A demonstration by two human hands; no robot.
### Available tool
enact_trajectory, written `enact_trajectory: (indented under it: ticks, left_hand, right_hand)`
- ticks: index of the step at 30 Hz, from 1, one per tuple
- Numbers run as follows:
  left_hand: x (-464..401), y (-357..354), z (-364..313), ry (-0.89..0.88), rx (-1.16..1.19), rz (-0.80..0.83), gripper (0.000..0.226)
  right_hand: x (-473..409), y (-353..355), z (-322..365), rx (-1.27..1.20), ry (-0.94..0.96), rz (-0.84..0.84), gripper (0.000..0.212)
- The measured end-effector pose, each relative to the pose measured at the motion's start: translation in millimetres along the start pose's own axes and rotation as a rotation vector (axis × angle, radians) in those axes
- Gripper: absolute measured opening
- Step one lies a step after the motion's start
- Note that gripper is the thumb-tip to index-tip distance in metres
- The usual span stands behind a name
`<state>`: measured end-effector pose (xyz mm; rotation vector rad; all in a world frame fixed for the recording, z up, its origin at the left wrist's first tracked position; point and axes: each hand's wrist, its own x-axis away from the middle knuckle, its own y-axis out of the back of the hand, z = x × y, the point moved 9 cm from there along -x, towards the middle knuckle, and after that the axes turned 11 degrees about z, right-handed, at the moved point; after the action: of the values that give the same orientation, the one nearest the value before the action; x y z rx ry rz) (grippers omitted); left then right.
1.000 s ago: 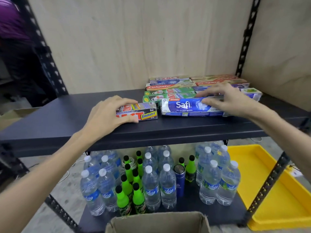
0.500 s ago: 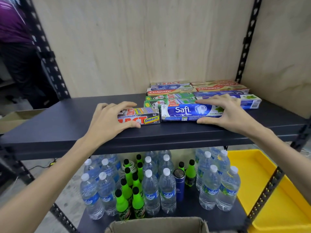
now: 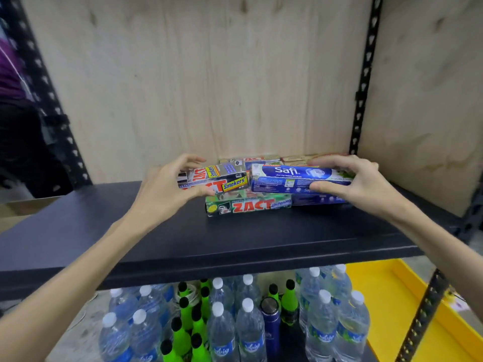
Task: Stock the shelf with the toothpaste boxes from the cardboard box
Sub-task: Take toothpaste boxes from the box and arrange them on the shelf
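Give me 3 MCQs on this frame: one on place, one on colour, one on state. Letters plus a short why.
1. Where is the green ZACT whitening box?
A. On the dark shelf, below the two held boxes
B. In the yellow tray
C. Among the bottles on the lower shelf

2. What colour is the Safi box?
A. Red
B. Blue
C. Yellow

3. What is the left hand doing?
A. Hanging free, off the shelf
B. Resting flat on bare shelf
C. Gripping the ZACT Smokers box

Answers:
1 A: it lies flat on the shelf board, under the boxes in the hands.
2 B: its faces are blue with white lettering.
3 C: thumb below and fingers above clamp the box; the right hand grips the Safi box likewise.
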<state>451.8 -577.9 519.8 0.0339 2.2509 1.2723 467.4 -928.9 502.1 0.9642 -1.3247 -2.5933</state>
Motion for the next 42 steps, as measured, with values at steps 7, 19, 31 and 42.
enact_trajectory:
  ticks: [7,19,31,42]
  left_hand:
    - [-99.5,-36.0,7.0,0.038,-0.049,0.061,0.076]
    - [-190.2,-101.9,35.1,0.049,-0.142,0.056,0.053]
    - [-186.4,-107.1,32.2,0.086,-0.178,0.013,0.061]
    - [-123.1,-100.7,-11.2,0.091,-0.051,-0.012,0.065]
  right_hand:
    - [-62.8,22.8,-58.3,0.079,-0.099,0.059,0.047]
    - [-138.5,-12.6,-157.2,0.052,-0.189,0.129,0.038]
    - [-131.5,-13.3,-133.8,0.430,-0.317,-0.016,0.046]
    - [-63.7,-25.2,-46.3,0.230,-0.251,-0.213,0.050]
